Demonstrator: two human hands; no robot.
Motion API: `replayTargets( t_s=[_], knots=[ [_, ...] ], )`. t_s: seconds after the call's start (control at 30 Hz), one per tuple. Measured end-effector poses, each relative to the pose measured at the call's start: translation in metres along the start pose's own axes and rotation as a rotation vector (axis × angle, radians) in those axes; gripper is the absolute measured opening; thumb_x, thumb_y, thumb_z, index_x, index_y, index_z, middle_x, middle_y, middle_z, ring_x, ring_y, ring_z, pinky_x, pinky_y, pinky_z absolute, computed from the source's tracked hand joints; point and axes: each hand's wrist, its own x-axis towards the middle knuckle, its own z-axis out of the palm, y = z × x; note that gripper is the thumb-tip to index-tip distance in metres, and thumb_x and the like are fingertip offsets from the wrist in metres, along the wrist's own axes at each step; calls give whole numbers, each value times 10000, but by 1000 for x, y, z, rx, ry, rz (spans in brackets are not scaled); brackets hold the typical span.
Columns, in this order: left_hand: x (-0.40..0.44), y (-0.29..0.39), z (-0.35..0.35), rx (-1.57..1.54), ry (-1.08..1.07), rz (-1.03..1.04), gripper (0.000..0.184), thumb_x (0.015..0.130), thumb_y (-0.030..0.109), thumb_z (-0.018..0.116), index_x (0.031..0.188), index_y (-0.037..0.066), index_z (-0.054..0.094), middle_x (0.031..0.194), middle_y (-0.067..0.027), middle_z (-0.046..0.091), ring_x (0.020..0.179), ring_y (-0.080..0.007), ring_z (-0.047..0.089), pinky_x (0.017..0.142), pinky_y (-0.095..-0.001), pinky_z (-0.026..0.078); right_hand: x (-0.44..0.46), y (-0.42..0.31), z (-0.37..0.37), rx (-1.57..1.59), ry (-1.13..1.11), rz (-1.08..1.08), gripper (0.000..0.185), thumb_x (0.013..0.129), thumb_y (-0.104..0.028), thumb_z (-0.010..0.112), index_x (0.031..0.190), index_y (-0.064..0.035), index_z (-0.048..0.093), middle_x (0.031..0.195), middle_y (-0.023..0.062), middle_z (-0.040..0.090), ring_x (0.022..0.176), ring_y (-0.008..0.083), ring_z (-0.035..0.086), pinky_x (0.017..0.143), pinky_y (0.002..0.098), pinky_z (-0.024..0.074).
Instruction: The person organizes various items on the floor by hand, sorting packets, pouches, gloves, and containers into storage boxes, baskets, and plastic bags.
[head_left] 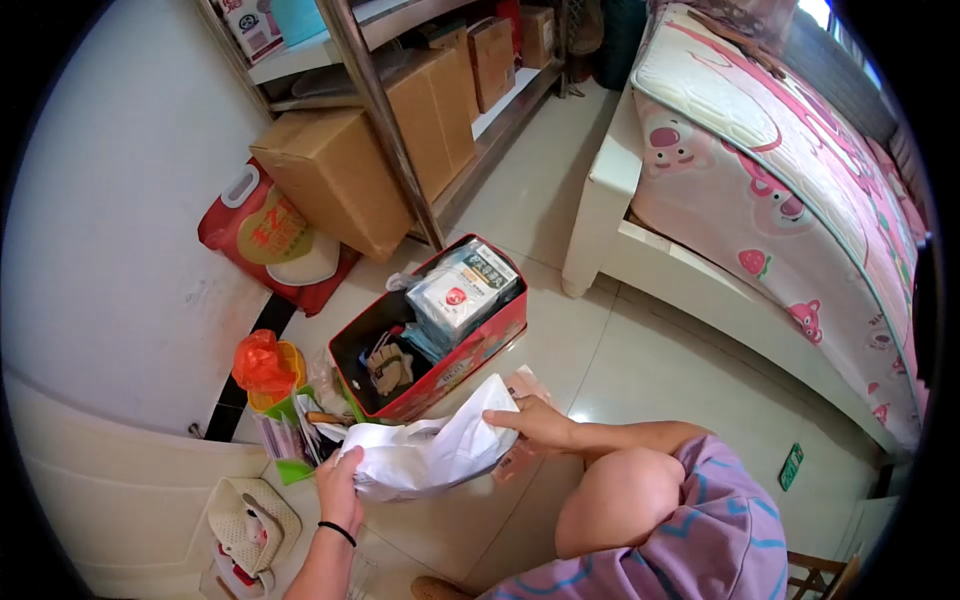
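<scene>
A white bag (425,455), creased and sagging, is stretched between my two hands low over the floor. Closed on its left end is my left hand (340,490), with a black band at the wrist. My right hand (535,422) pinches the right end, thumb on top. Just beyond the bag stands an open red box (500,335). Inside it lie a plastic-wrapped white package (465,285) and a beige knitted item (388,368) that looks like a glove. A pinkish flat packet (525,385) is partly hidden behind the bag and my right hand.
Left of the box are an orange plastic bag (262,358) and a green container (295,470). A cream basket (225,500) sits lower left. Cardboard boxes (330,175) fill a metal-framed shelf behind. A bed (720,270) stands right; a green card-like item (791,467) lies on the floor.
</scene>
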Motion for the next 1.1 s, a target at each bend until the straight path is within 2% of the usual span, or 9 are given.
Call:
replayTargets(
  t_s=[0.17,0.23,0.33,0.57,0.7,0.87,0.93,1.0,1.1],
  knots=[
    [-10,-2,3,327,-84,-188,488,882,218,648,1310,43,492,1166,-118,614,1024,-232,597,832,-399,497,-3,1,-11,-17,84,-245,432,901,-295,650,1139,64,630,1035,104,673,963,177,618,880,297,475],
    [-12,-6,4,-113,-367,-642,539,928,317,579,1395,122,393,1339,-125,517,1178,-296,535,913,-531,469,-9,-4,-14,21,105,-237,428,901,-289,648,1143,63,626,1071,110,662,985,171,607,894,284,463],
    [-14,-38,2,-406,-462,-699,539,941,333,537,1416,137,374,1417,-135,442,1252,-332,480,972,-573,431,-14,-12,-17,-47,86,-297,418,895,-281,652,1147,52,626,1129,108,631,1036,176,582,943,298,434],
    [-12,-21,13,-437,-378,-433,496,951,175,510,1416,252,354,1375,-104,460,1205,-290,509,963,-495,453,-12,-16,-33,-186,33,-428,581,850,-337,706,1267,30,535,1275,145,514,1198,241,474,1041,332,355],
    [-12,-5,18,-263,-338,-375,379,914,15,477,1255,181,462,1199,-46,535,1079,-187,543,882,-355,486,-23,-52,-41,-142,-112,-294,834,806,-320,756,1435,4,314,1348,111,457,1287,225,387,1096,362,282],
    [-9,2,16,-156,-267,-310,311,857,-78,429,1067,110,561,1034,24,522,859,-74,490,754,-198,434,-22,-40,-44,32,-135,-131,821,723,-186,823,1402,-50,381,1361,83,415,1269,206,376,1083,331,292],
    [1,11,15,-191,-268,-245,274,849,-76,447,1032,84,575,1244,-1,507,889,-91,495,836,-235,428,-26,-35,-33,33,-44,-194,749,709,-106,825,1349,-77,438,1270,36,453,1215,168,409,1045,307,326],
    [14,28,20,-124,-271,-134,212,881,-41,467,1017,57,597,1571,-64,208,1199,-175,472,1011,-293,372,-34,-42,-22,103,-31,-133,719,710,-90,823,1332,-75,461,1269,33,457,1202,160,423,1028,300,345],
    [24,72,33,-77,-267,-215,336,965,121,474,1296,69,503,1522,-99,307,1314,-235,396,1089,-347,313,-55,-60,-11,132,82,-96,613,720,-61,813,1266,-66,534,1213,31,521,1131,143,489,974,292,403]
  ],
)
